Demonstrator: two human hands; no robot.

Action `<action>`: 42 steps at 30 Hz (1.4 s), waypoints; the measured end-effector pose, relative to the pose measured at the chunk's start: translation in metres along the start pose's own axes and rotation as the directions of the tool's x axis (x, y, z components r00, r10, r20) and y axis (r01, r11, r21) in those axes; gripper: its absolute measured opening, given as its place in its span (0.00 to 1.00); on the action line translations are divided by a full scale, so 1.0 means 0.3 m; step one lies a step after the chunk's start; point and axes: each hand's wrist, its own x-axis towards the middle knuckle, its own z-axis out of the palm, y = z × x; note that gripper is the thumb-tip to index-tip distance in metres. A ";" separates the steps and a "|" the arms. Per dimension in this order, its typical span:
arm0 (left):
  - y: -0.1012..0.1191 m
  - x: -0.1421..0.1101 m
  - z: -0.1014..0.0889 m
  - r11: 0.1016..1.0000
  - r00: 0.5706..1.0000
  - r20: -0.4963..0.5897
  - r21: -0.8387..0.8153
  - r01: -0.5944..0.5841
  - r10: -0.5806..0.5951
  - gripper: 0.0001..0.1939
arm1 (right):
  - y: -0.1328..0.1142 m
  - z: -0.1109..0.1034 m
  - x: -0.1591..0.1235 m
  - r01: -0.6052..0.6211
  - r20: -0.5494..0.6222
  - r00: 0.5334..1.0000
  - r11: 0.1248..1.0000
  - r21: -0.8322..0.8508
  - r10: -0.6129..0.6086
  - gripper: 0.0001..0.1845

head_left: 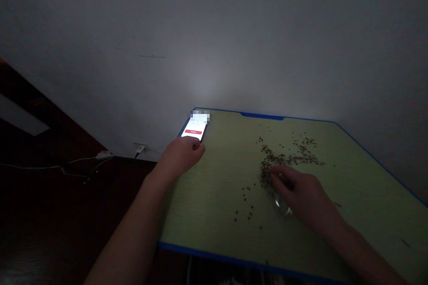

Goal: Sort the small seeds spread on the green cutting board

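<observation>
My left hand (183,153) is closed at the lower end of a lit smartphone (194,127), by the table's far left corner. The phone's screen shows a red button, and its bottom edge is hidden behind my fingers. Small dark bead-like pieces (272,158) lie scattered over the middle of the table. Among them, my right hand (297,187) has thumb and forefinger pinched together at the near side of the pile; what is between the fingertips is too dark to make out. Beneath that hand sits a clear, shiny container (282,207), partly covered; its shape is unclear.
The pale green tabletop (207,213) has a blue rim and stands against a grey wall (214,44). A plug in a wall socket (140,148) and a white power strip (104,155) with cables are low on the left, above a dark floor. The light is dim.
</observation>
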 end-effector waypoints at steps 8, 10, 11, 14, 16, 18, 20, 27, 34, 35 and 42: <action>0.003 -0.003 -0.002 1.000 1.000 0.014 0.002 0.007 -0.008 0.16 | -0.014 0.009 -0.006 0.003 0.013 1.000 0.998 0.064 -0.004 0.13; 0.002 -0.002 -0.001 1.000 1.000 0.021 0.005 0.002 -0.003 0.16 | -0.014 0.009 -0.003 0.025 0.042 0.999 0.998 0.059 -0.027 0.13; 0.002 -0.002 -0.001 1.000 1.000 0.027 0.007 0.002 -0.003 0.15 | -0.013 0.010 0.000 0.040 0.060 0.997 0.998 0.057 -0.043 0.13; 0.003 -0.001 -0.001 1.000 0.999 0.038 0.001 0.006 -0.006 0.15 | -0.007 0.017 0.009 0.091 0.100 0.991 0.995 0.035 -0.094 0.14; 0.004 -0.001 -0.002 1.000 0.999 0.036 -0.003 0.009 -0.009 0.15 | -0.007 0.024 0.015 0.138 0.120 0.983 0.990 0.017 -0.139 0.15; 0.005 -0.002 -0.002 1.000 0.999 0.031 -0.001 0.006 -0.006 0.15 | -0.013 0.033 0.017 0.186 0.155 0.970 0.982 0.016 -0.186 0.15; 0.005 -0.003 -0.002 1.000 1.000 0.026 0.000 0.002 -0.002 0.15 | -0.026 0.040 0.014 0.224 0.197 0.954 0.974 0.026 -0.225 0.15; -0.002 -0.004 0.007 1.000 1.000 0.002 -0.011 -0.010 0.011 0.15 | -0.062 0.031 0.019 0.305 0.242 0.922 0.952 0.032 -0.303 0.14; -0.010 0.000 0.015 1.000 1.000 0.001 -0.002 -0.011 0.011 0.15 | -0.050 0.040 0.096 0.401 0.283 0.885 0.914 -0.060 -0.370 0.16; -0.010 0.001 0.015 1.000 1.000 0.000 -0.001 -0.013 0.013 0.15 | -0.054 0.049 0.101 0.426 0.291 0.872 0.903 -0.052 -0.394 0.15; -0.010 0.002 0.018 1.000 1.000 -0.008 -0.002 -0.028 0.028 0.15 | -0.113 0.085 0.080 0.467 0.315 0.823 0.879 0.102 -0.473 0.13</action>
